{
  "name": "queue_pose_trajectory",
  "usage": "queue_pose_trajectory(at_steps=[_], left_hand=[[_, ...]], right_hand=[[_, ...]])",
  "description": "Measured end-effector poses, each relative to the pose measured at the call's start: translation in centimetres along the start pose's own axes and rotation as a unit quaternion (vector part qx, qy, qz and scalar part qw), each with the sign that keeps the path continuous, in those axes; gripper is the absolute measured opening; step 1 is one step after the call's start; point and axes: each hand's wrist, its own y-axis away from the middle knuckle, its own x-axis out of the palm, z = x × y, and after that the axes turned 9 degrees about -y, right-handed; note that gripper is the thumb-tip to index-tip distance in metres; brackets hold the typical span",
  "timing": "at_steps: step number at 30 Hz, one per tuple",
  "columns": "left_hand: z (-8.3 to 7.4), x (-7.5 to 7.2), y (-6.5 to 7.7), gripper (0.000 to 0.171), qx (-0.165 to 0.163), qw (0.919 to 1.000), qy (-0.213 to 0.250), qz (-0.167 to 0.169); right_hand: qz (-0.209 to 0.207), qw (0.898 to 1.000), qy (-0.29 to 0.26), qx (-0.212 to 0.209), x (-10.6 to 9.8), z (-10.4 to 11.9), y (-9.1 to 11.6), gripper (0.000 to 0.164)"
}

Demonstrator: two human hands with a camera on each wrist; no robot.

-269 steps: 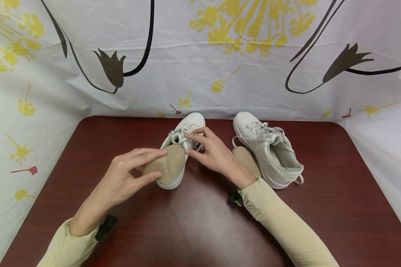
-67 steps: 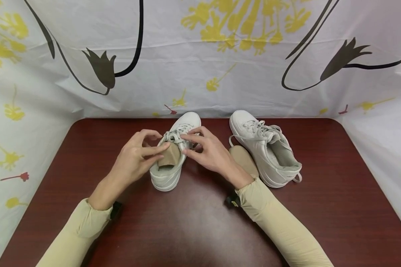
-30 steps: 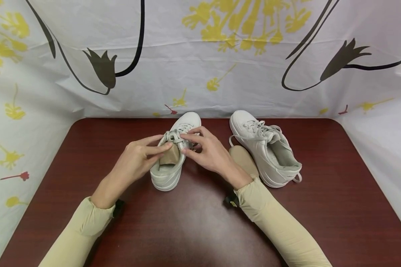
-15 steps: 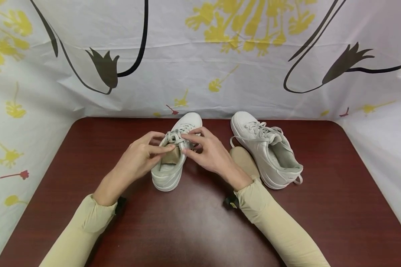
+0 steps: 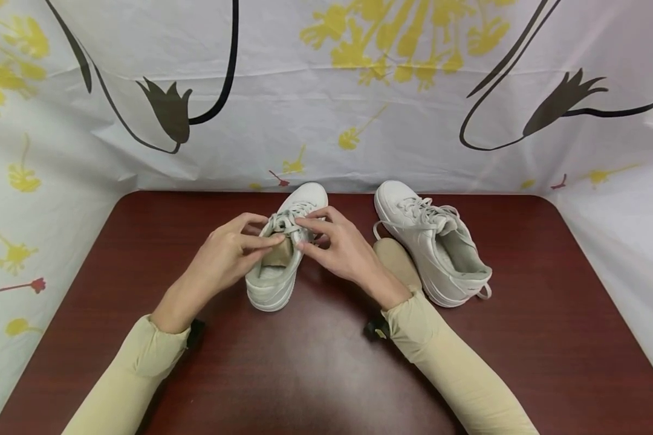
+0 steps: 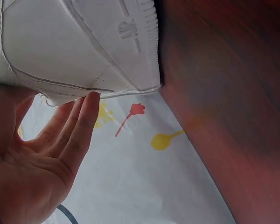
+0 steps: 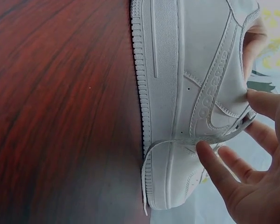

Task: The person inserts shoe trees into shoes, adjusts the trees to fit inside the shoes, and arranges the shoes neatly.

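Observation:
The left of two white lace-up sneakers (image 5: 271, 296) stands on the table, toe pointing away. Inside its opening sits a tan insole (image 5: 277, 256), its front part hidden under the tongue and laces. My left hand (image 5: 224, 249) pinches the insole at the opening with thumb and index finger. In the left wrist view, other fingertips (image 6: 92, 97) rest along the sneaker's side near the collar. My right hand (image 5: 341, 244) grips the sneaker's upper beside the laces. The right wrist view has its fingertips on the side panel and on a loose lace (image 7: 193, 140).
A second white sneaker (image 5: 430, 248) stands to the right, its opening facing me. Against its left side lies another tan insole (image 5: 396, 257), partly behind my right wrist. A patterned white cloth (image 5: 305, 121) rises behind the dark red table (image 5: 305, 368).
Nine seconds ago most of the insole lay over the opening; now it is deep inside the sneaker. My left hand has moved forward and right with it. The right hand has stayed.

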Motion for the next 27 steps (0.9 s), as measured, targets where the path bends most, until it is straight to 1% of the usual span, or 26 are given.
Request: queue_pose_trajectory(at_steps=[5, 9, 12, 17, 22, 25, 27], left_hand=[[-0.2, 0.0, 0.2, 0.038, -0.008, 0.9998, -0.020, 0.001], [-0.3, 0.0, 0.4, 0.042, -0.003, 0.9997, -0.026, 0.000], [-0.3, 0.0, 0.8, 0.040, 0.003, 0.9998, -0.016, -0.010], [-0.1, 0.2, 1.2, 0.039, 0.006, 0.9996, 0.017, -0.022], [0.1, 0.1, 1.4, 0.037, -0.004, 0.9981, 0.036, -0.050], [0.2, 0.1, 1.5, 0.032, -0.009, 0.9963, 0.049, -0.071], [0.3, 0.0, 1.5, 0.028, -0.013, 0.9951, 0.059, -0.078]], right_hand=[[0.002, 1.000, 0.006, 0.000, 0.1, 0.1, 0.0, 0.044], [-0.003, 1.000, 0.013, -0.003, 0.1, 0.0, 0.1, 0.043], [-0.006, 1.000, 0.019, -0.006, 0.2, 0.0, 0.2, 0.044], [-0.008, 1.000, 0.019, -0.004, 0.3, 0.0, 0.3, 0.046], [-0.014, 1.000, 0.017, -0.001, 0.4, 0.0, 0.2, 0.049], [-0.021, 0.999, 0.029, 0.007, 0.5, 0.0, 0.3, 0.050], [-0.027, 0.999, 0.032, 0.016, 0.5, 0.2, 0.3, 0.050]])
